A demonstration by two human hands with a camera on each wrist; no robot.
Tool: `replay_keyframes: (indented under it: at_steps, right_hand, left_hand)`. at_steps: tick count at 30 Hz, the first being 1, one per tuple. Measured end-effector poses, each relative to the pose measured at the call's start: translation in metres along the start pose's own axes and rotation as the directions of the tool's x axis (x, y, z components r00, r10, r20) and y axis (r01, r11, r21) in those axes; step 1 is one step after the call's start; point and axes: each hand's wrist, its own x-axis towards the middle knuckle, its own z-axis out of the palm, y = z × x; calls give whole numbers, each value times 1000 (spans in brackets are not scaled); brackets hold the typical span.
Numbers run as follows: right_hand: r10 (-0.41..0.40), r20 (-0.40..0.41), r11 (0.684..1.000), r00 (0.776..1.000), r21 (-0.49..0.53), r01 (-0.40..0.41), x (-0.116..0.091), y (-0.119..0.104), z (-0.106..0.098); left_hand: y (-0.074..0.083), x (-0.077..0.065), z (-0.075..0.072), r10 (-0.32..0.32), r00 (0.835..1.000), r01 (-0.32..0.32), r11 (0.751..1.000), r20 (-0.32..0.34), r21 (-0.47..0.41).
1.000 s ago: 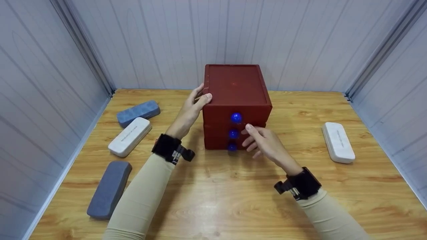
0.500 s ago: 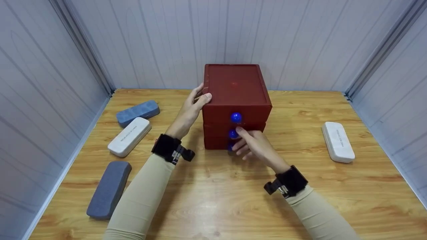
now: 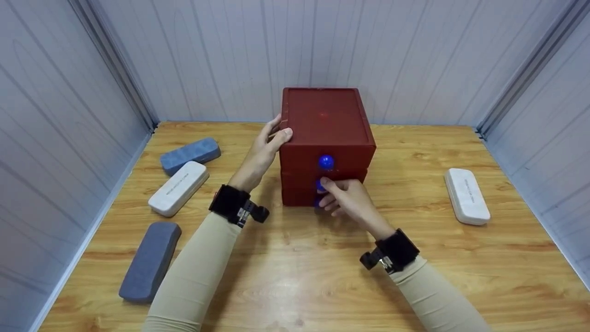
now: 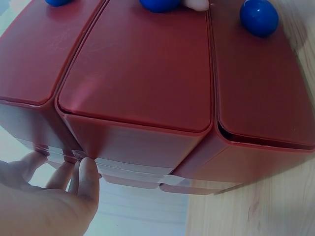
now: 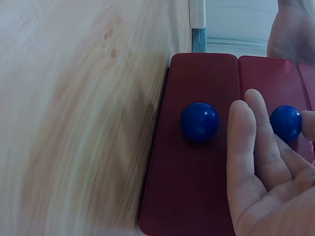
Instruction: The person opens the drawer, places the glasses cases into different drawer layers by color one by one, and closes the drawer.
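- A right hand [image 3: 352,200] grips the middle blue knob [image 5: 285,123] of a red three-drawer unit [image 3: 325,115], its thumb above the ball and a finger beneath, clamped on it; the remaining fingers are extended below.
- The unit stands upright on a wood-grain worktop [image 3: 295,286], directly in front of the right fingers and against the left ones.
- A left hand [image 3: 262,152] steadies the unit, thumb resting on the near top edge and fingers touching the side wall, slightly apart from the thumb and around nothing.
- A strip of clear tape [image 4: 133,169] runs along that wall at the left fingertips.
- The top blue knob [image 3: 326,162] sits just above the right fingers; the bottom blue knob [image 5: 199,121] lies just beside the lower ones, partly hidden by them in the head view.
- Left of the left fingers lie a blue eyeglass case [image 3: 191,156], a white eyeglass case [image 3: 179,189] and, nearer the person, a grey-blue eyeglass case [image 3: 150,263].
- Well to the right of the right fingers lies a second white eyeglass case [image 3: 467,196].
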Motion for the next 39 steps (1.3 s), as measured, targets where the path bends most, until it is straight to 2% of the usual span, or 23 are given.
replay_keyframes:
  at_steps: [8, 15, 31, 39]
  right_hand:
    - [-15, 8, 999, 1000, -33, 15, -1, 2, -1]
    - [-42, 30, 994, 999, -99, 45, -8, 0, -4]
    - [-124, 71, 976, 990, -169, 134, -23, 6, -5]
    - [-132, 83, 968, 988, -204, 146, -32, 9, -4]
  left_hand:
    - [-1, 0, -1, -9, 1000, 8, 1000, 11, 6]
    - [0, -1, -2, 1, 1000, -2, 1000, 17, 8]
    - [0, 1, -1, 6, 1000, -6, 1000, 7, 11]
    - [-1, 0, -1, -7, 1000, 7, 1000, 8, 19]
